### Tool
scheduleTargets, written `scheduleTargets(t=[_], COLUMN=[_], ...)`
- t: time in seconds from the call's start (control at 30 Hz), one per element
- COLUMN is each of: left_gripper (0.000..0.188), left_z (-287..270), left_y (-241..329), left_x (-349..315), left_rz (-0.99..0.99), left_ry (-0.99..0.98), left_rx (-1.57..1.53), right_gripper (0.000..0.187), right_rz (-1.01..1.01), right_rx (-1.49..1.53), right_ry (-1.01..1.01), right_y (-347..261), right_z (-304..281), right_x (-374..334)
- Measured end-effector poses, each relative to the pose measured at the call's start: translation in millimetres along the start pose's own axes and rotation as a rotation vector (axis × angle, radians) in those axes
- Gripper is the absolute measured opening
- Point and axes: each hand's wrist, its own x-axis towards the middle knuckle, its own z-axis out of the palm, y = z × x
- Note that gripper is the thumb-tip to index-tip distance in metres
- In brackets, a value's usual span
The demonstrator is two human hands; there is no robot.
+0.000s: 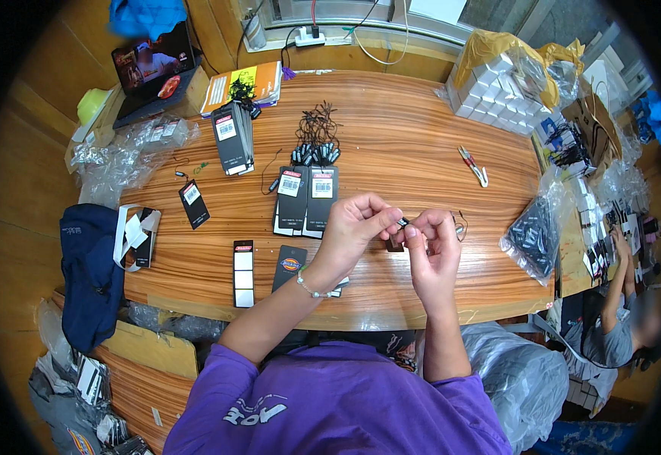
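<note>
Over the middle of the table, my left hand (pixel 355 227) and my right hand (pixel 436 254) meet fingertip to fingertip. Both pinch a small black tag fastener (pixel 402 223) with a pale mark on it. A loop of thin dark cord (pixel 461 227) shows beside my right fingers. Below my fingers is a small brown piece (pixel 395 244), partly hidden. Left of my hands, two stacks of black hang tags (pixel 291 197) with white stickers lie side by side, their corded fasteners (pixel 315 155) bunched above. Under my left wrist are more dark tags (pixel 287 265), partly covered.
A strip of white labels (pixel 244 274) and a single corded tag (pixel 193 203) lie to the left. Another tag stack (pixel 233 140) is farther back. Red-handled pliers (pixel 473 167), a bag of black parts (pixel 535 231) and white boxes (pixel 490 95) are rightward. Another person (pixel 611 326) works at far right.
</note>
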Motion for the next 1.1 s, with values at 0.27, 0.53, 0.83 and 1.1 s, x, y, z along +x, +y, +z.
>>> scheduleTargets(t=[0.27, 0.53, 0.83, 1.1], left_gripper=[0.011, 0.014, 0.017, 0.013], left_z=[-3, -4, -5, -2], left_y=[17, 19, 16, 14], left_x=[-1, -2, -3, 2], left_rz=[-0.095, -0.188, -0.262, -0.137], left_ry=[-0.147, -0.207, -0.272, -0.185], left_rx=[0.08, 0.087, 0.003, 0.06], right_gripper=[0.013, 0.014, 0.014, 0.015], right_rz=[0.234, 0.194, 0.184, 0.308], right_rx=[0.35, 0.381, 0.364, 0.432], right_ry=[-0.28, -0.341, -0.37, -0.436], right_y=[-9, -1, 0, -1], right_z=[-17, -23, -26, -32], right_x=[6, 3, 3, 13])
